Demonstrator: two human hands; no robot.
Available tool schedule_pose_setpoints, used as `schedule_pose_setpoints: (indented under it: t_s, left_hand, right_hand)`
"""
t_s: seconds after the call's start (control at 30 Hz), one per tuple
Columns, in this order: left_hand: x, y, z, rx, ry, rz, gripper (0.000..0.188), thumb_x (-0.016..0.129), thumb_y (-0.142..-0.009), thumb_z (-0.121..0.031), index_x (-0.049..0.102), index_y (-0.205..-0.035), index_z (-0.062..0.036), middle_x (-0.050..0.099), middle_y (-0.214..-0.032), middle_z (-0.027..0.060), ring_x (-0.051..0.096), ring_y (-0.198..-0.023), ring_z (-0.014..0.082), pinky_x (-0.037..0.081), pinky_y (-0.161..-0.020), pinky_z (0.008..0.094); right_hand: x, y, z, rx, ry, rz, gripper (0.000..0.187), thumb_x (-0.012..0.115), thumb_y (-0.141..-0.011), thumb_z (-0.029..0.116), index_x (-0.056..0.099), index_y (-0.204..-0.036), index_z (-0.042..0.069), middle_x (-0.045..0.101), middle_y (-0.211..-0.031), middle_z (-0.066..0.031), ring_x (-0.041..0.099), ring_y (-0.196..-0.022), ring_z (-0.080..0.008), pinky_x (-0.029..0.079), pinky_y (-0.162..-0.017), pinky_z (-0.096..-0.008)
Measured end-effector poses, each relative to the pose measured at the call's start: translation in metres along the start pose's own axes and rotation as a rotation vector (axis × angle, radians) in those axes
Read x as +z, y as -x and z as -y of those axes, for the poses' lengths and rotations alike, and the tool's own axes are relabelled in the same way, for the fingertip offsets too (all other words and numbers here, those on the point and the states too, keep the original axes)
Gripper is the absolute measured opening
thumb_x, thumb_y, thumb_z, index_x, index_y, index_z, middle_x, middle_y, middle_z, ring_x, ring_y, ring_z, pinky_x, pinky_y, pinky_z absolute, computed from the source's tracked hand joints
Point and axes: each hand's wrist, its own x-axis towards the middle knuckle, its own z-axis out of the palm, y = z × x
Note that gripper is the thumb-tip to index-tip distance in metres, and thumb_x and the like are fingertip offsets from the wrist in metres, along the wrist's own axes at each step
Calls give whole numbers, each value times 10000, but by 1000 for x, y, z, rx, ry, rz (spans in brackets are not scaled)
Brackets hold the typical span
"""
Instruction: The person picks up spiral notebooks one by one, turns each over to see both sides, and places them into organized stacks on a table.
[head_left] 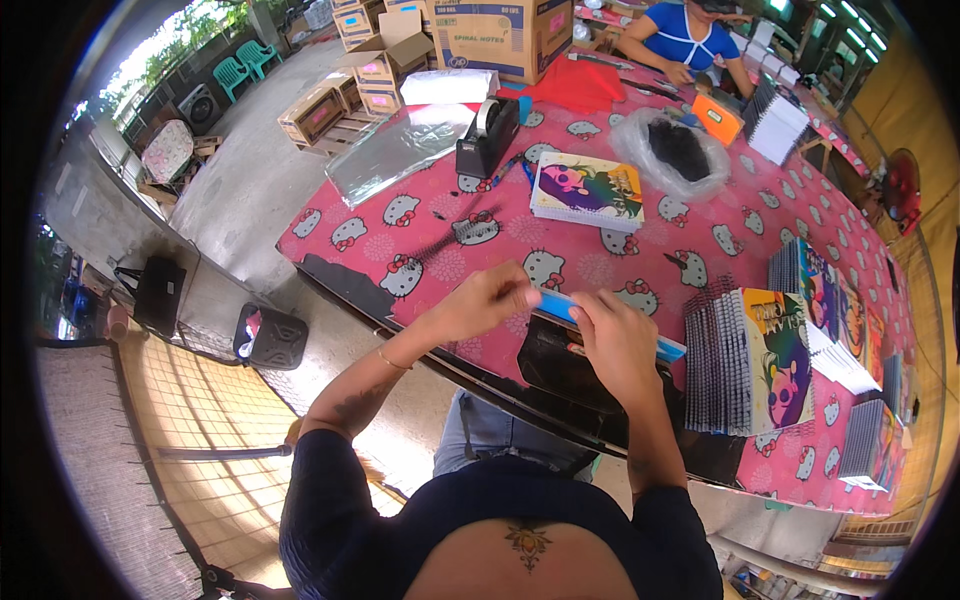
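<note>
My right hand (pixel 615 340) is closed around a thin blue-and-white item (pixel 556 304), seen nearly edge-on over the table's near edge. Its kind cannot be made out from this angle. My left hand (pixel 492 298) has its fingers pinched together at the left end of that item; whether anything else is between them is hidden. Beyond my left hand lies a dark spiral coil (pixel 445 238), slightly blurred. Right of my right hand stands a tall stack of spiral notebooks (pixel 730 365) with colourful covers. Another small pile of notebooks (pixel 588 190) lies farther back.
A black tape dispenser (pixel 486 140), clear plastic sheeting (pixel 395 155) and pens (pixel 507 170) occupy the far left. A plastic bag of black coils (pixel 675 152) lies toward the back. More notebook stacks (pixel 870 445) line the right side. A person in blue (pixel 690 40) sits across the table.
</note>
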Motion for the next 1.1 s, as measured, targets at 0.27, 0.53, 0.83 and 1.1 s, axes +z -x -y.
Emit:
schedule_pose_setpoints:
  t_s: [0.27,0.53,0.83,1.1]
  left_hand:
    - [-12,-3,-12,-335,195,351,408,588,-1033,-411,694,-897,-40,580,-660,70,555,-603,167,444,-582,337]
    - [-1,15,-29,607,-512,219,161,775,-865,-171,722,-995,-91,688,-1030,45,636,-951,230,499,-822,396]
    - [16,44,83,376,-512,-37,279,711,-870,-103,673,-1140,-44,667,-1169,126,643,-1116,353,526,-946,490]
    - [54,-57,102,81,-652,-353,373,677,-892,-118,616,-1252,-38,622,-975,174,654,-873,388,530,-731,487]
  right_hand:
    - [-11,17,3,9,3,-7,159,717,-905,187,692,-1047,122,623,-815,-37,652,-696,-259,502,-635,-392]
    - [-11,17,-3,37,-28,-18,171,714,-905,181,704,-1063,120,636,-823,-41,655,-681,-263,505,-625,-384]
    - [-14,19,-9,73,-18,-26,150,687,-932,193,704,-1058,115,622,-810,-49,635,-648,-273,493,-606,-395]
    - [-16,21,-10,42,-21,-34,147,695,-921,181,703,-1050,111,626,-809,-42,632,-652,-263,487,-606,-387]
